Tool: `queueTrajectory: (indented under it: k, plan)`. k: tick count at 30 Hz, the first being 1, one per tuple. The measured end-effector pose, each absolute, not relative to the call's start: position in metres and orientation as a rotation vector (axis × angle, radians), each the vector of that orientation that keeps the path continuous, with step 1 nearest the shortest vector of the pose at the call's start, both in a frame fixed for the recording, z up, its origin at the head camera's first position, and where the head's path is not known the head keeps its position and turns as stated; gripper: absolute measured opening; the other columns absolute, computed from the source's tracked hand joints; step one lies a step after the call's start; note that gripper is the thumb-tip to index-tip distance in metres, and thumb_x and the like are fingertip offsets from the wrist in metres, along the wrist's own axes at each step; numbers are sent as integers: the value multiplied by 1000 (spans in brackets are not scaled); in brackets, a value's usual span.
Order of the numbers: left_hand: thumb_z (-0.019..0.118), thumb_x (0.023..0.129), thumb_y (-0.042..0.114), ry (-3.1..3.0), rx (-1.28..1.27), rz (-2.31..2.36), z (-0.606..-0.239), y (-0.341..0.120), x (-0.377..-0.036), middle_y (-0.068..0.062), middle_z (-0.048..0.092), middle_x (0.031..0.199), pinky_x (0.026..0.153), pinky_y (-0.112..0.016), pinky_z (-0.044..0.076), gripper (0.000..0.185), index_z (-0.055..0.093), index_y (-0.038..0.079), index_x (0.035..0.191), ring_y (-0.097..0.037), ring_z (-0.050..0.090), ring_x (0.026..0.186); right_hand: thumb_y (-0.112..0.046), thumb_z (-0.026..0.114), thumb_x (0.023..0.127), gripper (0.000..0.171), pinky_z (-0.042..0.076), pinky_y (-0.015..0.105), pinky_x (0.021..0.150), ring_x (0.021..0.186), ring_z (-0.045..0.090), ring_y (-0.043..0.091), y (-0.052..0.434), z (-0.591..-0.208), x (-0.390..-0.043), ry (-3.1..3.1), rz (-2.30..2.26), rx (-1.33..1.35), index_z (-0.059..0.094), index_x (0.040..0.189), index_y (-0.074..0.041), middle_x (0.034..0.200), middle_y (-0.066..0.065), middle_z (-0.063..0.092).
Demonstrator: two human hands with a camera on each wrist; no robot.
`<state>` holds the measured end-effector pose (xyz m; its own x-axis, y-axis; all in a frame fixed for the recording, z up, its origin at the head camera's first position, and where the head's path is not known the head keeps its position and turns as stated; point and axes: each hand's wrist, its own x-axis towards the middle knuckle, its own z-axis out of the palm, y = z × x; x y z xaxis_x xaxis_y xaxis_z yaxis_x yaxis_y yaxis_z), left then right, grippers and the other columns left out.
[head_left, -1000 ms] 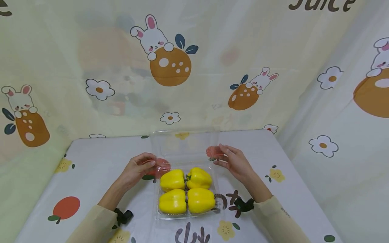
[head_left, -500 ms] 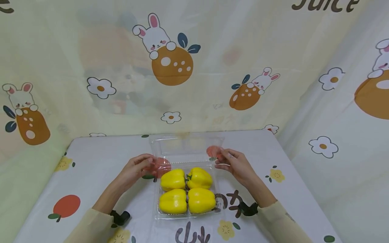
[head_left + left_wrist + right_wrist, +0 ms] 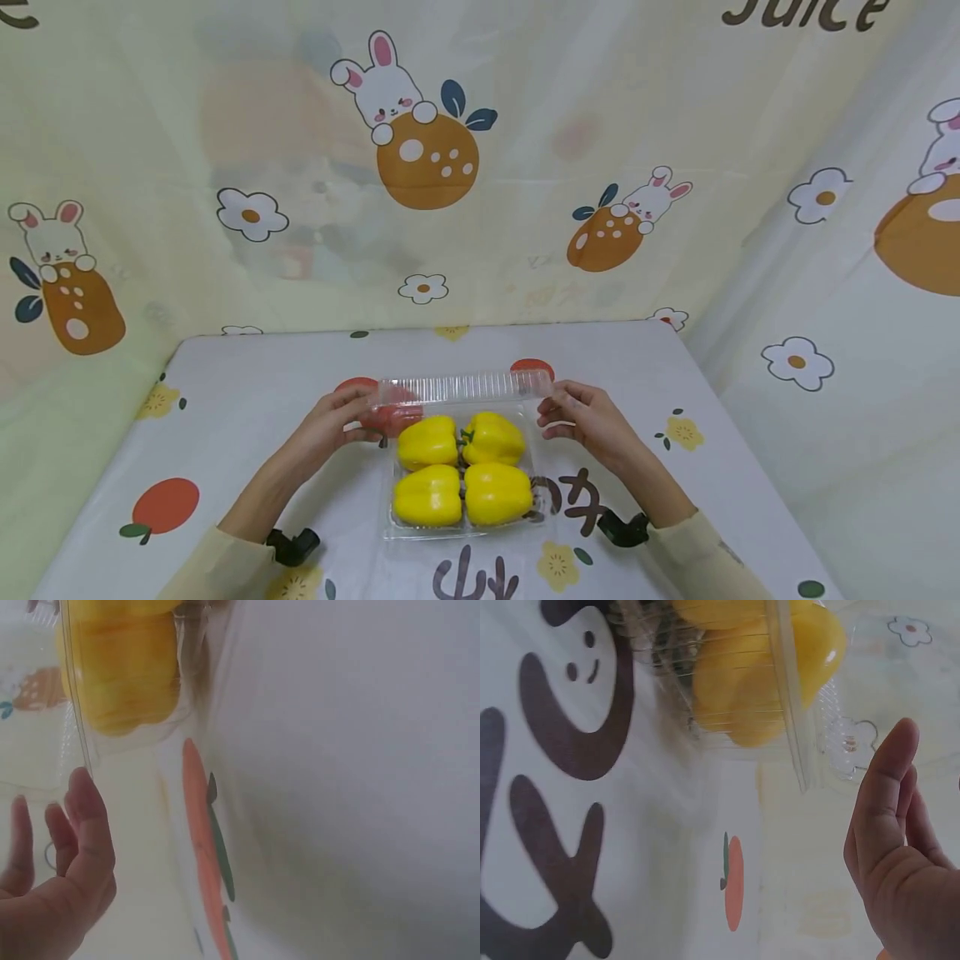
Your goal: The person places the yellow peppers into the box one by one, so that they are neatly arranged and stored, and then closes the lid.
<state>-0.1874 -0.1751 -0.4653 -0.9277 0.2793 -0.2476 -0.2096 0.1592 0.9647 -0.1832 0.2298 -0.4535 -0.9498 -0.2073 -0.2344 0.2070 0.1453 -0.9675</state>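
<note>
Several yellow bell peppers (image 3: 497,494) sit in a clear plastic clamshell box (image 3: 461,536), stems turned inward. Its hinged lid (image 3: 465,386) stands raised at the far side, ribbed edge facing me. My left hand (image 3: 330,421) pinches the lid's left edge; the left wrist view shows bent fingers (image 3: 91,817) beside the clear plastic. At the opposite corner, my right hand (image 3: 596,421) pinches the lid's right edge with thumb and forefinger. In the right wrist view, the nearest fingers (image 3: 885,787) look nearly straight, beyond the box rim. Both thumbs are mostly hidden in the wrist views.
A white patterned cloth (image 3: 247,392) covers the table under the box. Behind it and at the right hangs a cream curtain (image 3: 510,242) printed with rabbits and flowers. Black wrist cameras (image 3: 294,547) sit at both cuffs.
The lid has swung up from lying back to standing nearly upright. Both hands have risen with it at its sides. The box and bell peppers have stayed in place.
</note>
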Motion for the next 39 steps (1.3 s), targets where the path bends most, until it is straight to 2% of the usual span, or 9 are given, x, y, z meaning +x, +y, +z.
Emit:
queueTrajectory:
  k: [4, 10, 13, 17, 22, 26, 33, 39]
  plan:
    - [57, 108, 34, 2083, 122, 1797, -464, -176, -181, -18, 58, 140, 95, -30, 62, 50, 54, -1, 144, -29, 64, 117, -21, 55, 110, 40, 64, 27, 84, 94, 70, 19, 235, -457, -178, 2088, -1845, -49, 56, 137, 8, 107, 5, 70]
    - [63, 105, 28, 2096, 200, 1785, -467, -178, -174, -23, 52, 150, 93, -24, 60, 52, 50, 0, 148, -25, 63, 119, -27, 58, 109, 48, 63, 28, 86, 104, 64, 18, 242, -465, -174, 2092, -1786, -165, 54, 144, 6, 127, 8, 67]
    - [63, 105, 28, 2086, 225, 1778, -470, -179, -171, -23, 50, 151, 92, -25, 61, 53, 48, 2, 149, -27, 63, 120, -27, 60, 108, 49, 62, 26, 87, 102, 64, 16, 245, -470, -172, 2089, -1766, -197, 53, 144, 5, 126, 8, 68]
    - [66, 103, 28, 2114, 197, 1721, -473, -179, -169, -22, 48, 153, 93, -29, 61, 57, 46, 6, 152, -27, 61, 122, -25, 62, 107, 49, 61, 25, 85, 95, 65, 14, 249, -475, -170, 2075, -1747, -249, 53, 145, 5, 116, 6, 70]
    - [69, 100, 31, 2120, 156, 1641, -475, -181, -165, -22, 41, 159, 95, -39, 62, 71, 36, 14, 160, -31, 58, 129, -23, 67, 104, 50, 63, 26, 79, 92, 66, 15, 251, -482, -166, 2075, -1721, -270, 54, 145, 2, 116, 10, 67]
    - [70, 99, 33, 2087, 120, 1591, -478, -183, -161, -23, 38, 161, 95, -38, 62, 82, 27, 17, 166, -29, 60, 126, -21, 67, 104, 46, 63, 29, 81, 92, 67, 14, 254, -486, -163, 2113, -1697, -315, 57, 143, 0, 114, 9, 64]
    - [70, 99, 29, 1981, 209, 1557, -484, -185, -154, -29, 40, 158, 95, -40, 63, 85, 23, 6, 166, -25, 65, 118, -20, 73, 98, 51, 62, 29, 82, 96, 70, 20, 253, -490, -159, 2131, -1689, -272, 58, 144, -1, 124, 16, 57]
    - [70, 100, 27, 1898, 261, 1524, -490, -187, -149, -29, 43, 157, 97, -42, 63, 85, 22, 5, 167, -25, 68, 115, -20, 77, 96, 56, 62, 27, 82, 108, 68, 23, 250, -495, -157, 2136, -1668, -212, 56, 146, -7, 135, 23, 54]
